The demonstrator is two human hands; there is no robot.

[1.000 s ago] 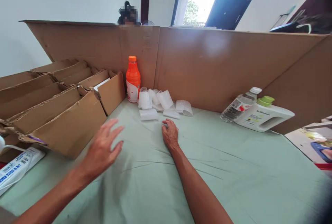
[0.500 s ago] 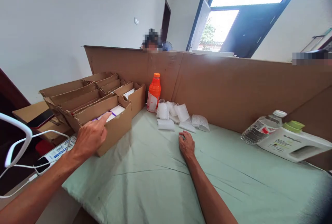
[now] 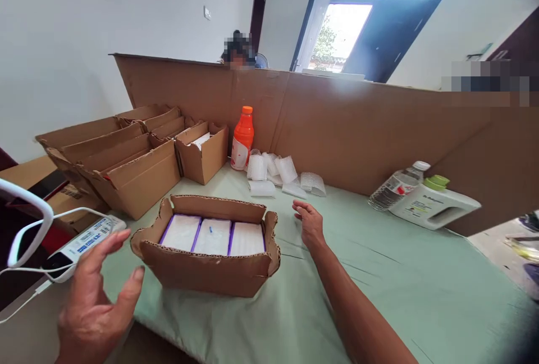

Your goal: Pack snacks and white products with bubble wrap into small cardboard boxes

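Observation:
A small open cardboard box [image 3: 210, 274] stands on the green cloth in front of me. Inside it, three white blocks [image 3: 214, 235] with purple edges sit side by side, and the middle one has a small blue mark on top. My left hand [image 3: 99, 291] is just left of the box, apart from it, thumb and fingers spread with nothing between them. To the right of the box, my right hand [image 3: 310, 224] hovers low over the cloth with its fingers partly bent and apart, and nothing shows in it. Bubble-wrap pieces [image 3: 286, 170] lie beyond that hand.
More cardboard boxes [image 3: 138, 176] crowd the back left. An orange bottle [image 3: 243, 133] stands near the cardboard wall [image 3: 357, 133]. At the right are a clear water bottle [image 3: 396, 190] and a white jug [image 3: 442, 206]. A power strip [image 3: 88, 243] with white cables lies at the left edge.
The box with the white blocks has come from the left stack to the cloth before me. My left hand has drawn back and spread open. My right hand has lifted and turned leftward.

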